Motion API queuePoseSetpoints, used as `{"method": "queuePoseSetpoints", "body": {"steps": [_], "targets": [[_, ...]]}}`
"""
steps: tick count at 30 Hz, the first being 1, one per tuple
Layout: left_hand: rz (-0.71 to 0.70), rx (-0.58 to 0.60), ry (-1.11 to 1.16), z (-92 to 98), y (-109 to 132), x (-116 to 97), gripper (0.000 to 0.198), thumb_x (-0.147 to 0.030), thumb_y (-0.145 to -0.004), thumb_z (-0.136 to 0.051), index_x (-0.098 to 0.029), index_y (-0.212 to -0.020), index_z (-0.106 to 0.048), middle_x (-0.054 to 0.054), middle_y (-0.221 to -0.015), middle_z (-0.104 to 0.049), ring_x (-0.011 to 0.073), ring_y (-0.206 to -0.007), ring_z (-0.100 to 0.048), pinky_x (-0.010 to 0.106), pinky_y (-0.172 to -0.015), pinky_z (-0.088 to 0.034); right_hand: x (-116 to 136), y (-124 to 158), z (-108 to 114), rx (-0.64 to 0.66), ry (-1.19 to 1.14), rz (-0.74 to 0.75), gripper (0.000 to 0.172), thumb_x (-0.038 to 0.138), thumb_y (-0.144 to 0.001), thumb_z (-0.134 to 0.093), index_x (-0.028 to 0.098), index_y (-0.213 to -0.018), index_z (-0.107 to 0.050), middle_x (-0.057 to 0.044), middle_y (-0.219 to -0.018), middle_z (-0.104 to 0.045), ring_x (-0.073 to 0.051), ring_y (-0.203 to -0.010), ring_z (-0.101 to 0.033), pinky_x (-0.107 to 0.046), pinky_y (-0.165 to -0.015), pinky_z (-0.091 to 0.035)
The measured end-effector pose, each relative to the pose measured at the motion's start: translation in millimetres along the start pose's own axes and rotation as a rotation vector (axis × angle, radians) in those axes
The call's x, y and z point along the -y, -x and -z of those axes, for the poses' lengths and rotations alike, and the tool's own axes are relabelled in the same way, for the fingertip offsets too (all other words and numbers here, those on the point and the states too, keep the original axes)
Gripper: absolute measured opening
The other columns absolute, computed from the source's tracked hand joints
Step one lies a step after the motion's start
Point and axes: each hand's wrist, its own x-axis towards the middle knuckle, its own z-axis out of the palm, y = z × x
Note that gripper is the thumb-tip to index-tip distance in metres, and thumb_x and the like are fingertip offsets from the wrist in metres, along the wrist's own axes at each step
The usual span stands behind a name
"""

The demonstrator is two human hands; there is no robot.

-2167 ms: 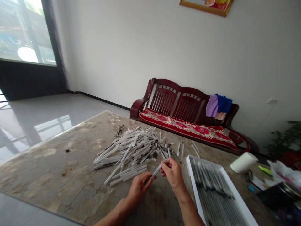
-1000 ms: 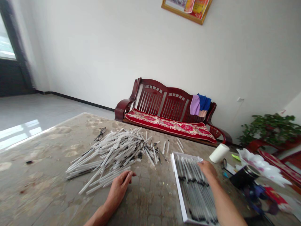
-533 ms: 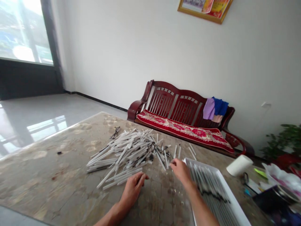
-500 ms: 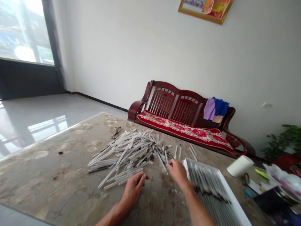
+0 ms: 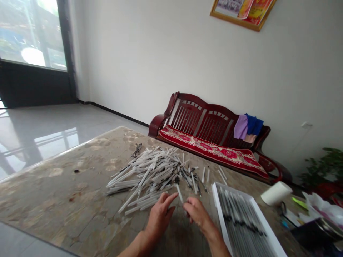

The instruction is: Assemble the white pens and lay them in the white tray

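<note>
My right hand point(image 5: 195, 211) pinches a slim white pen barrel point(image 5: 179, 193), which points up and away over the table. Just left of it is my left hand point(image 5: 161, 208), forefinger stretched toward the barrel and thumb apart, holding nothing that I can see. Beyond both hands lies a loose pile of white pen barrels point(image 5: 150, 169), mixed with dark slender pieces on its right side. To the right of my right hand, a white tray point(image 5: 223, 228) holds rows of pens point(image 5: 241, 214) with black bands across their middles.
The patterned table point(image 5: 91, 203) carries black-framed glasses point(image 5: 137, 150), a white roll point(image 5: 276, 193) and a dark cup point(image 5: 317, 232) at the right. A red wooden bench point(image 5: 206, 121) stands behind, against the wall.
My right hand has come back toward me and left from the pile's right edge, and a white pen barrel now shows in it. My left hand has lifted its forefinger toward it.
</note>
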Motion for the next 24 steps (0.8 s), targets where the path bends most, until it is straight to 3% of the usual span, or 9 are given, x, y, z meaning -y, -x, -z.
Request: {"method": "queuePoseSetpoints", "body": {"steps": [4, 7, 8, 10, 12, 14, 18, 24], "targets": [[-0.082, 0.045, -0.076, -2.1, 4.6, 0.5, 0.032, -0.012, -0.082, -0.053, -0.027, -0.1, -0.074, 0.004, -0.083, -0.064, 0.0169, -0.076, -0.064, 0.024, -0.068, -0.052, 11.1, 33.9, -17.5, 0.237, -0.27, -0.11, 0.021, 0.038, -0.072, -0.057, 0.02, -0.062, -0.052, 0.007, -0.047, -0.05, -0.005, -0.033, -0.037, -0.017, -0.034, -0.02], [-0.077, 0.027, -0.019, -0.8, 4.4, 0.7, 0.026, -0.018, -0.086, -0.051, -0.026, -0.095, -0.074, 0.005, -0.079, -0.063, 0.0165, -0.072, -0.063, 0.023, -0.065, -0.052, 11.5, 30.5, -14.6, 0.298, -0.35, -0.068, 0.037, 0.055, -0.076, -0.057, 0.018, -0.073, -0.058, 0.004, -0.053, -0.056, -0.005, -0.034, -0.041, -0.017, -0.033, -0.016], [-0.06, 0.008, 0.019, 0.3, 3.4, 0.4, 0.025, -0.02, -0.087, -0.051, -0.025, -0.095, -0.074, 0.005, -0.079, -0.064, 0.0169, -0.073, -0.063, 0.024, -0.067, -0.052, 9.2, 22.3, -10.6, 0.271, -0.339, -0.04, 0.041, 0.058, -0.076, -0.057, 0.017, -0.076, -0.059, 0.003, -0.056, -0.058, -0.006, -0.035, -0.043, -0.017, -0.034, -0.017], [-0.002, -0.041, 0.098, 3.1, 0.3, -1.2, 0.022, -0.025, -0.088, -0.052, -0.025, -0.094, -0.073, 0.006, -0.083, -0.066, 0.0186, -0.078, -0.065, 0.027, -0.071, -0.053, 2.5, -2.3, -0.7, 0.101, -0.241, 0.03, 0.039, 0.056, -0.077, -0.057, 0.017, -0.077, -0.061, 0.002, -0.06, -0.062, -0.008, -0.04, -0.049, -0.018, -0.036, -0.025], [0.07, -0.108, 0.161, 5.9, -3.2, -3.2, 0.02, -0.032, -0.087, -0.055, -0.024, -0.09, -0.073, 0.006, -0.086, -0.068, 0.0208, -0.082, -0.066, 0.03, -0.076, -0.054, -4.5, -31.5, 7.1, -0.15, -0.019, 0.112, 0.027, 0.044, -0.079, -0.057, 0.018, -0.074, -0.063, 0.0, -0.063, -0.064, -0.012, -0.048, -0.056, -0.021, -0.045, -0.038], [0.147, -0.168, 0.21, 7.9, -6.0, -4.7, 0.024, -0.039, -0.086, -0.055, -0.022, -0.087, -0.072, 0.007, -0.086, -0.07, 0.0221, -0.081, -0.066, 0.033, -0.075, -0.054, -8.9, -57.7, 9.3, -0.277, 0.225, 0.186, 0.016, 0.029, -0.081, -0.056, 0.019, -0.077, -0.067, -0.001, -0.07, -0.069, -0.017, -0.064, -0.064, -0.025, -0.061, -0.046], [0.365, -0.205, 0.313, 7.8, -8.2, -4.2, 0.039, -0.054, -0.083, -0.053, -0.019, -0.089, -0.069, 0.004, -0.07, -0.069, 0.0196, -0.061, -0.063, 0.029, -0.056, -0.052, -6.4, -86.8, -0.1, -0.284, 0.465, 0.248, 0.019, 0.013, -0.08, -0.056, 0.022, -0.086, -0.072, -0.003, -0.093, -0.073, -0.019, -0.09, -0.066, -0.025, -0.079, -0.045], [0.451, -0.186, 0.415, 3.7, -9.7, -2.9, 0.051, -0.067, -0.079, -0.051, -0.018, -0.083, -0.065, 0.002, -0.062, -0.066, 0.0169, -0.051, -0.059, 0.028, -0.05, -0.049, 1.2, -105.0, -5.3, -0.336, 0.725, 0.235, 0.027, 0.013, -0.089, -0.048, 0.023, -0.102, -0.069, -0.005, -0.107, -0.068, -0.017, -0.094, -0.064, -0.023, -0.078, -0.043]]}}
